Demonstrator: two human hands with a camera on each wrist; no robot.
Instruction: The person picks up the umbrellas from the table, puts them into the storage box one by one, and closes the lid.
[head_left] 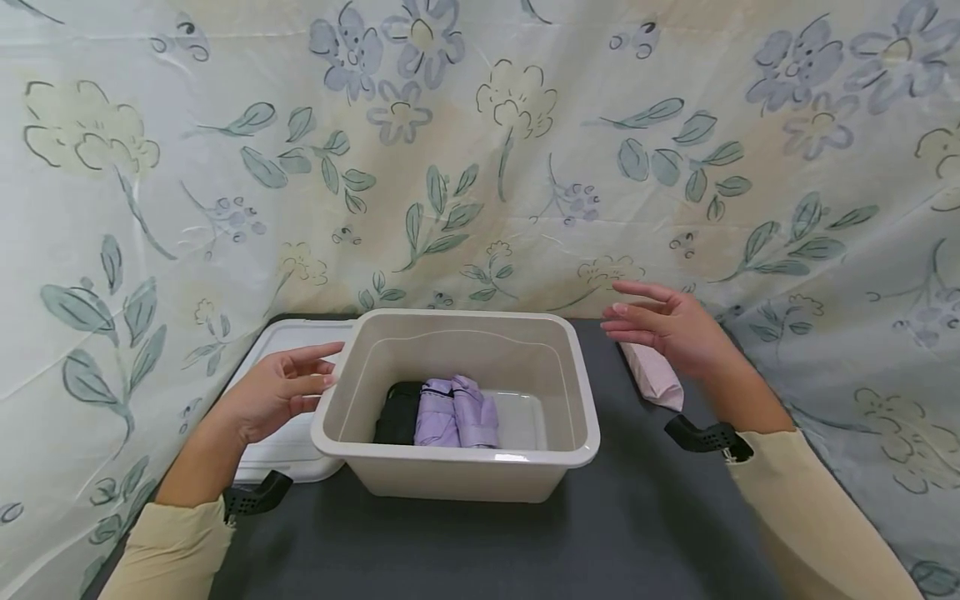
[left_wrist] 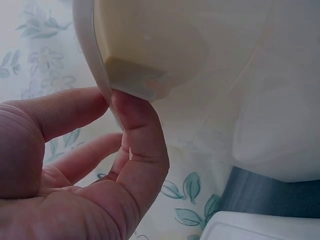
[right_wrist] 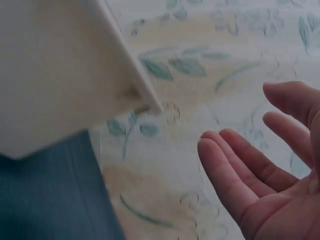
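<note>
A beige plastic storage bin [head_left: 457,479] stands in the middle of the dark tabletop. My left hand [head_left: 281,390] is at its left side; in the left wrist view the thumb and a curled finger [left_wrist: 142,132] pinch the bin's rim [left_wrist: 90,45]. Inside the bin, on the left, a black folded item [head_left: 397,414] sits beside two lilac folded cloth bundles [head_left: 455,414]. My right hand [head_left: 663,327] is raised to the right of the bin, fingers extended and holding nothing. Below it lies a pale pink folded bundle [head_left: 654,375], partly hidden by the hand.
A white lid [head_left: 288,454] lies flat on the dark tabletop [head_left: 450,554], left of the bin and partly under its side. A flower-patterned curtain [head_left: 465,208] hangs behind and along both sides of the table.
</note>
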